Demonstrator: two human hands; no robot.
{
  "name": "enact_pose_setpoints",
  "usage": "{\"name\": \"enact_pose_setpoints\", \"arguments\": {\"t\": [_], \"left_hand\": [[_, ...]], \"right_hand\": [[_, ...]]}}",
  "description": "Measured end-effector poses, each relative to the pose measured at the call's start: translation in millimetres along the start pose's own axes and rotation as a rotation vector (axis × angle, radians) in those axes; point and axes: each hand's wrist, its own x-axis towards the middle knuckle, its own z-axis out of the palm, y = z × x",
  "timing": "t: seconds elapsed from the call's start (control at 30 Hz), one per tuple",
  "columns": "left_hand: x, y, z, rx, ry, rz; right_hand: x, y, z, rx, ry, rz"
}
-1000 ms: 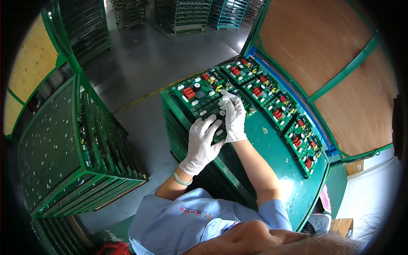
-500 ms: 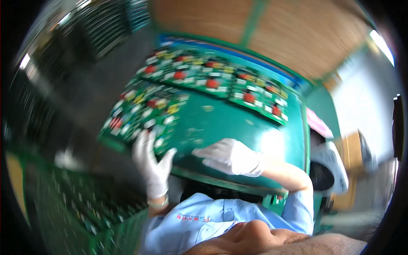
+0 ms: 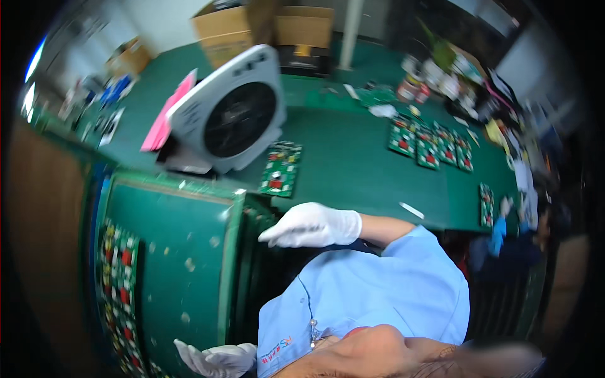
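Both hands wear white gloves. My right hand point(image 3: 313, 227) hangs in front of the green table, its fingers straight and close together, with nothing seen in it. Just beyond its fingertips, a green circuit board point(image 3: 281, 169) with red and white parts lies on the table point(image 3: 353, 173), beside a fan. At the lower left, my left hand point(image 3: 217, 360) is open over the near end of a green-topped bench point(image 3: 167, 252), thumb and fingers apart. Several populated circuit boards point(image 3: 120, 277) stand in a row along that bench's left side.
A grey box fan point(image 3: 239, 116) stands on the table by a pink sheet point(image 3: 169, 113). More circuit boards point(image 3: 428, 148) sit farther right, and a single board point(image 3: 486, 205) at the right end. A white strip point(image 3: 411, 210) lies nearer. Cardboard boxes point(image 3: 227, 34) are behind.
My view and body have turned right, from the bench with the boards toward the table with the fan. My left hand has come away from the boards it was at.
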Motion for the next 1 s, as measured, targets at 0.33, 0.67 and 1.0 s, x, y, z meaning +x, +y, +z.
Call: {"name": "enact_pose_setpoints", "arguments": {"t": [0.33,0.67,1.0], "left_hand": [[-43,170,253,-0.524,-0.717,-0.257],[-206,128,409,-0.258,-1.307,-1.083],[-279,20,368,0.724,-1.49,-0.603]], "right_hand": [[-440,35,-136,-0.206,1.493,0.737],[-738,-60,-265,-0.695,2.191,1.121],[-870,-36,-288,-0.321,2.05,1.494]]}}
